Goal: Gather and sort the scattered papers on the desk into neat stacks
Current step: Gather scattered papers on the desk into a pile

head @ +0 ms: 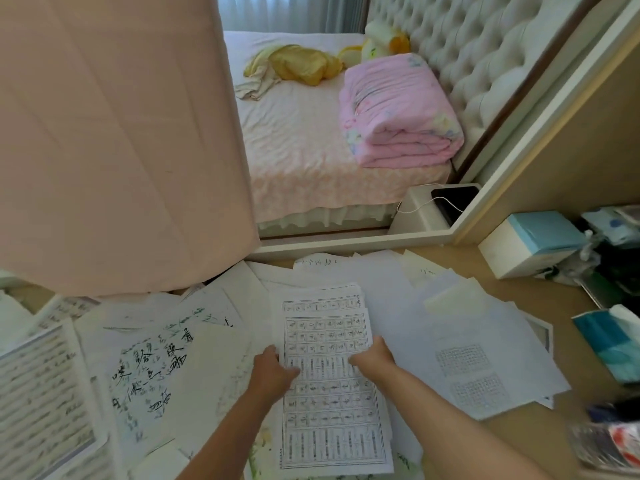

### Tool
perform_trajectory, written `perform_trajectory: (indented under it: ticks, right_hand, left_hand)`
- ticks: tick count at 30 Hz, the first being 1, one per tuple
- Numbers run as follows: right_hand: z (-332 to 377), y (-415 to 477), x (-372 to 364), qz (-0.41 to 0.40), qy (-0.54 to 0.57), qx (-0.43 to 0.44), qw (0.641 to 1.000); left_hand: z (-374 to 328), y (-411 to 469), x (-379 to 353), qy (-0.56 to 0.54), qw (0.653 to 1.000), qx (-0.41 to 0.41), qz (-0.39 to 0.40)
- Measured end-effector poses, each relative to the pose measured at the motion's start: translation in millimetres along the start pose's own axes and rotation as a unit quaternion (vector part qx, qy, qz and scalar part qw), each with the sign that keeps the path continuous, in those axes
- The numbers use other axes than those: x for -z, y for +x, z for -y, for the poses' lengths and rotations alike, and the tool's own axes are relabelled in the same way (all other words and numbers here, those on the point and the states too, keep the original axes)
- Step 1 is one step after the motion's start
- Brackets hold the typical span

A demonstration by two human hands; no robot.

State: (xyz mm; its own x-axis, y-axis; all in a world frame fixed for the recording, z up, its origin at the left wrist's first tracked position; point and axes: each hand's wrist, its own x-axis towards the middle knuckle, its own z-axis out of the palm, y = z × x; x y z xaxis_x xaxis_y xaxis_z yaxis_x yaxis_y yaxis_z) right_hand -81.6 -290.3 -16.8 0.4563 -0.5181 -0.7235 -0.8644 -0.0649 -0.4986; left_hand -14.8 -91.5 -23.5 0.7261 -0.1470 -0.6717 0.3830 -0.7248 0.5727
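Observation:
A small stack of printed grid worksheets (329,410) lies in the middle of the desk, its edges roughly lined up. My left hand (272,370) grips the stack's left edge. My right hand (372,356) grips its right edge, fingers curled over the paper. Left of the stack lies a sheet with large handwritten characters (149,372). A lined printed page (41,403) sits at the far left. To the right, blank and faintly printed sheets (478,351) overlap in a loose fan. More white papers (332,268) are spread at the desk's back edge.
A pink cloth-covered panel (114,140) stands over the desk's back left. At the right are a white and blue box (533,244), a teal tissue pack (609,341) and dark clutter. Bare wood desk (519,441) shows at the front right. A bed lies beyond.

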Motion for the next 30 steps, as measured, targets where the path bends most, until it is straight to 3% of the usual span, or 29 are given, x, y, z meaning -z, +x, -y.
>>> perform_trajectory:
  ticks: [4,7,10,12,15,18,25,30]
  right_hand:
    - [-3,1,5,-0.029,-0.028,0.045,0.998]
    - [-3,-2,13,-0.033,0.011,0.067,0.997]
    - [-5,-4,18,-0.009,0.034,0.088,0.996]
    - [-7,-6,17,0.024,0.028,0.1,0.994]
    - [-6,-12,7,0.043,-0.007,0.114,0.993]
    - [1,-25,-7,0.049,-0.038,0.124,0.99]
    - [16,-43,-29,0.107,-0.075,0.172,0.976]
    - [35,-56,-54,0.122,-0.202,0.272,0.933]
  left_hand:
    - [6,1,19,0.018,0.998,-0.058,-0.003]
    - [31,7,51,0.16,0.972,-0.108,-0.131]
    - [62,12,89,0.27,0.946,0.003,-0.18]
    - [73,11,106,0.226,0.959,0.064,-0.161]
    - [84,11,115,0.203,0.965,0.073,-0.151]
    - [87,9,119,0.111,0.982,0.074,-0.13]
    - [103,-5,145,-0.006,0.996,-0.027,-0.088]
    - [111,-20,183,0.057,0.985,-0.144,-0.078]
